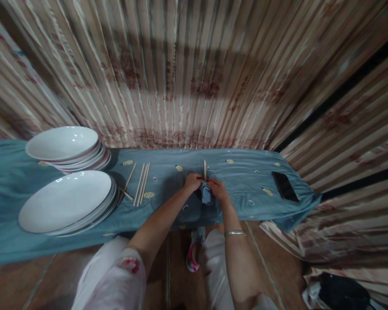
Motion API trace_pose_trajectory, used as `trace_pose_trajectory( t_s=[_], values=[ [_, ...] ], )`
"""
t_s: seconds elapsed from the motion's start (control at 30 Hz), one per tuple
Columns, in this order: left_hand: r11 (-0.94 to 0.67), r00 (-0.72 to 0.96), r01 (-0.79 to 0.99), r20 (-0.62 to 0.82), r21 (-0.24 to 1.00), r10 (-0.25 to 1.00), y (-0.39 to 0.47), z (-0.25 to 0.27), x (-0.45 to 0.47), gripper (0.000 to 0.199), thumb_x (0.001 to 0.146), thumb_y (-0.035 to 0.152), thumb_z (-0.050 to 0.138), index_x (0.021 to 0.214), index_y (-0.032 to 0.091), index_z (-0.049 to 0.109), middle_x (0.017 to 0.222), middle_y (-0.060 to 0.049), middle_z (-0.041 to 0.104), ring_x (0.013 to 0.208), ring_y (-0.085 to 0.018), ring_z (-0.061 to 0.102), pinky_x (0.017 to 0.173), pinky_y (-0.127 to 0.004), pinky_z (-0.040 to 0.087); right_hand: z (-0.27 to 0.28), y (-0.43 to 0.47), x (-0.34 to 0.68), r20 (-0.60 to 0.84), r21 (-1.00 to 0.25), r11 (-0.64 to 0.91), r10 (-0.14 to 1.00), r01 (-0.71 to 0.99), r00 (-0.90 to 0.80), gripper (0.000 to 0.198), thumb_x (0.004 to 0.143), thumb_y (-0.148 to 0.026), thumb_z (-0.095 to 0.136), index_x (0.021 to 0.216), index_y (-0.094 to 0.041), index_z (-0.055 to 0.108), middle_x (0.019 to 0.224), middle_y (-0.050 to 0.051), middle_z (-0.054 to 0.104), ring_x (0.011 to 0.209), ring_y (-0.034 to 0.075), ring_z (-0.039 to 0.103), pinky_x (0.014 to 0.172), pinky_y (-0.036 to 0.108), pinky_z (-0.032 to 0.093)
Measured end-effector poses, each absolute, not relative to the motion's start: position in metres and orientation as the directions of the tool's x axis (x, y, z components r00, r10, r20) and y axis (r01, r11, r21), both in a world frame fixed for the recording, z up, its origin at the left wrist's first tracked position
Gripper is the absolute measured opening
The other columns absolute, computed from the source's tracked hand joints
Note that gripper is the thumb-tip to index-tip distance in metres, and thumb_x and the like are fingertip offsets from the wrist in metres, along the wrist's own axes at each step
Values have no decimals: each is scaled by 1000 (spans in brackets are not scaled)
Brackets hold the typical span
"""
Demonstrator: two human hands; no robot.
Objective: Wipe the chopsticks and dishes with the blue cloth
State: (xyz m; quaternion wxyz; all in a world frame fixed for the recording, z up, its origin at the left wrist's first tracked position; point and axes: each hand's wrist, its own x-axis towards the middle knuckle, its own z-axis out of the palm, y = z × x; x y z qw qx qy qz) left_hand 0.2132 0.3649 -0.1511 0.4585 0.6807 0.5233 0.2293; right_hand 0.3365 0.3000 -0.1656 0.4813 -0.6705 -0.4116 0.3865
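Observation:
My left hand (194, 182) and my right hand (217, 188) meet over the middle of the table, fingers closed. Both pinch a small, bunched grey-blue cloth (206, 196) from its two sides. Out of its upper end stick thin wooden chopsticks (204, 168), pointing away from me; their lower ends are hidden by the cloth and my fingers. To the left of my hands, several loose chopsticks (142, 184) lie on the tablecloth, some side by side and others crossed near the plates.
A stack of white plates (64, 202) stands at the left front, with a stack of white bowls (64, 144) behind it. A black phone (285, 186) lies at the right end of the blue tablecloth (242, 183). Pleated curtains (194, 86) hang behind the table.

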Motion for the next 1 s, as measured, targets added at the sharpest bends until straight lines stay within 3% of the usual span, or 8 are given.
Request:
trace_pose_trajectory(
  t_s=[0.17, 0.4, 0.67, 0.8, 0.87, 1.0],
  values=[
    [-120, 409, 501, -113, 857, 905, 364, -145, 204, 25, 73, 10, 57, 90, 18, 74, 90, -4, 74, 87, -17, 67, 83, -27, 50, -166, 303, 333, -110, -942, -231, 898, 244, 427, 21, 63, -33, 59, 75, -20, 72, 60, 1, 64, 64, 18, 61, 58, 27, 47],
    [-172, 434, 478, -61, 861, 899, 355, -139, 198, 35, 74, 3, 52, 99, 17, 72, 101, -5, 73, 97, -16, 65, 91, -26, 47, -161, 304, 328, -100, -905, -248, 915, 347, 392, 26, 67, -31, 55, 82, -20, 73, 74, 2, 70, 75, 18, 64, 67, 28, 49],
    [-149, 446, 456, -81, 877, 891, 354, -138, 199, 36, 70, -1, 52, 92, 18, 74, 90, -1, 74, 90, -17, 67, 85, -28, 50, -145, 303, 325, -169, -902, -310, 894, 301, 415, 25, 64, -27, 57, 82, -20, 73, 72, 1, 69, 73, 17, 63, 66, 27, 48],
    [-131, 433, 459, -93, 879, 896, 349, -139, 195, 37, 73, 1, 50, 98, 16, 71, 94, -3, 73, 80, -16, 67, 76, -29, 54, -121, 287, 329, -242, -924, -333, 889, 187, 390, 30, 63, -29, 58, 85, -17, 73, 59, 0, 63, 54, 13, 54, 50, 23, 41],
    [-134, 433, 465, -93, 875, 896, 344, -139, 192, 42, 73, 1, 51, 109, 14, 67, 101, -6, 71, 76, -16, 67, 72, -29, 55, -106, 272, 333, -253, -953, -290, 921, 90, 295, 34, 64, -33, 59, 90, -16, 73, 58, -2, 61, 47, 9, 47, 43, 20, 34],
    [-206, 487, 466, -55, 861, 872, 333, -136, 189, 64, 62, 5, 68, 124, 16, 57, 124, -10, 61, 81, -17, 66, 81, -33, 53, -79, 241, 341, -241, -970, -224, 943, -99, 231, 37, 61, -32, 63, 93, -18, 72, 55, -4, 59, 40, 5, 37, 37, 16, 24]
  ],
)
